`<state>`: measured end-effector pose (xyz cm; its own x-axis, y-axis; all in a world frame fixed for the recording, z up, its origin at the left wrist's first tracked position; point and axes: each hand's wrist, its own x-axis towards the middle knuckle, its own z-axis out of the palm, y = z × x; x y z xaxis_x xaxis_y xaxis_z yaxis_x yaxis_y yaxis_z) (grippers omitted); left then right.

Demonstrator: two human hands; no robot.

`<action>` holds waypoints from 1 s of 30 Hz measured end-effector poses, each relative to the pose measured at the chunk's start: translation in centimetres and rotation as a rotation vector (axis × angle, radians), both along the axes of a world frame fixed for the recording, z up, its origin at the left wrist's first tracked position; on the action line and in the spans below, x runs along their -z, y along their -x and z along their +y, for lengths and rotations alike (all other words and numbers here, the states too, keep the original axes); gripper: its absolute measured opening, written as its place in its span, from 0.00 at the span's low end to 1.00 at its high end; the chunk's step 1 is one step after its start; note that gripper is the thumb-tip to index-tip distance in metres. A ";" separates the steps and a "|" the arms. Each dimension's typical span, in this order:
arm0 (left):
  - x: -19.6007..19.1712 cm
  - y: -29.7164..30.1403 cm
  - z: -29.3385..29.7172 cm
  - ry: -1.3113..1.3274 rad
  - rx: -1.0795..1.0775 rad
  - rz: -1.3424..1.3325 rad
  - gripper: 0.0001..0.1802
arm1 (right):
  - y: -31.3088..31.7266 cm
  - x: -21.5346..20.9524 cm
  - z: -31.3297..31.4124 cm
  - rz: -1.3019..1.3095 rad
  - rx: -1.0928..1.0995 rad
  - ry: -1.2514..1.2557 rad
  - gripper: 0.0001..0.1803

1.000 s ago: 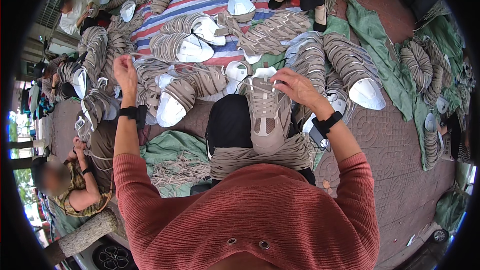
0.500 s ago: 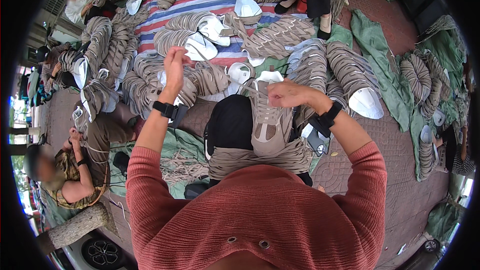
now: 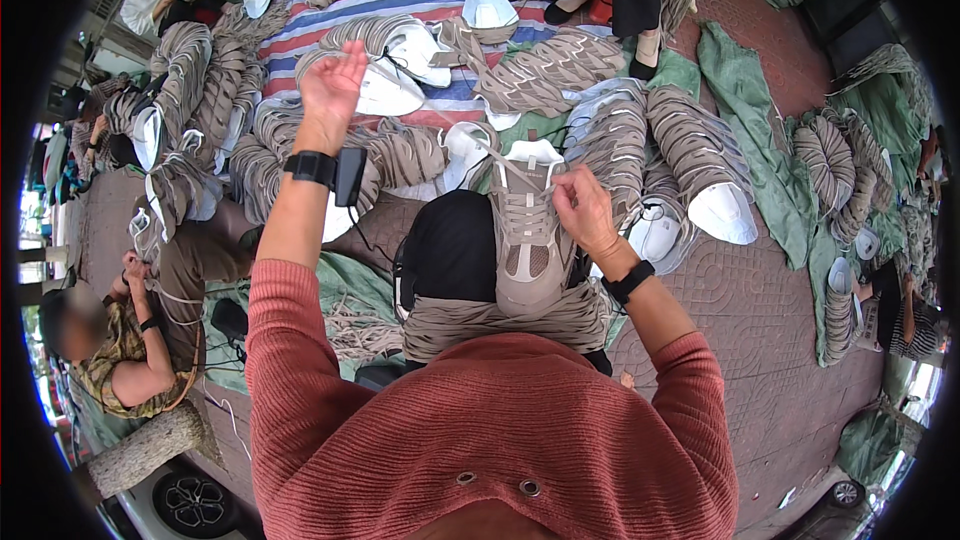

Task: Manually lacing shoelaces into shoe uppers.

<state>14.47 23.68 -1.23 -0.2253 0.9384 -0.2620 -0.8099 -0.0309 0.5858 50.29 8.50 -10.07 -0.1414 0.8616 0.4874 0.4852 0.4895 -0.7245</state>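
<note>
A taupe sneaker (image 3: 528, 235) rests on my lap, toe toward me, with laces crossed over its tongue. My right hand (image 3: 585, 208) is at the shoe's right eyelet edge, fingers curled into a pinch; what they grip is hidden. A loose shoelace (image 3: 490, 148) runs out from the top of the shoe toward the upper left. My left hand (image 3: 333, 85) is raised away from the shoe, palm showing and fingers stretched out. A thick bundle of taupe laces (image 3: 455, 330) lies across my thighs below the shoe.
Rows of stacked shoe uppers (image 3: 555, 70) with white linings cover the striped sheet (image 3: 350, 0) ahead. More stacks (image 3: 695, 140) stand to the right, beside a green tarp (image 3: 760, 150). A person (image 3: 130, 340) sits close on my left, near a log (image 3: 145, 450).
My left hand has moved up and its fingers have straightened. My right hand has shifted from above the shoe's tongue to its right edge.
</note>
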 end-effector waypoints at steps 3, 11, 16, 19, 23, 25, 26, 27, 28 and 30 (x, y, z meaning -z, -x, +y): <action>-0.6 1.4 0.5 -0.001 -0.080 -0.019 0.13 | 0.0 -0.5 0.2 0.108 0.008 0.156 0.06; 3.1 -2.5 -3.0 0.147 0.265 0.254 0.09 | 0.1 -4.6 1.1 -0.169 -0.417 0.038 0.07; 4.0 -9.0 -7.8 0.095 0.630 0.816 0.07 | 0.3 -4.2 0.9 -0.363 -0.334 -0.242 0.09; 5.1 -11.5 -9.4 -0.055 0.816 1.043 0.05 | -0.9 -2.7 1.8 -0.465 -0.168 -0.327 0.11; 5.6 -12.6 -10.1 -0.427 0.736 1.488 0.08 | -1.2 -0.4 1.6 -0.510 -0.014 -0.299 0.13; 5.2 -13.2 -10.7 -0.558 0.707 1.625 0.08 | 0.5 0.3 1.2 0.044 0.270 0.303 0.11; 5.6 -13.7 -10.8 -0.627 0.705 1.669 0.08 | 0.7 0.4 1.2 0.259 0.214 0.319 0.07; 5.4 -14.2 -11.1 -0.626 0.708 1.668 0.08 | 0.6 0.7 1.2 0.260 0.216 0.321 0.07; 5.2 -14.8 -11.4 -0.672 0.723 1.733 0.09 | 0.4 1.0 1.3 0.340 0.103 0.419 0.05; 4.7 -15.5 -11.7 -0.729 0.774 1.835 0.11 | -0.6 1.3 1.3 0.418 -0.010 0.517 0.04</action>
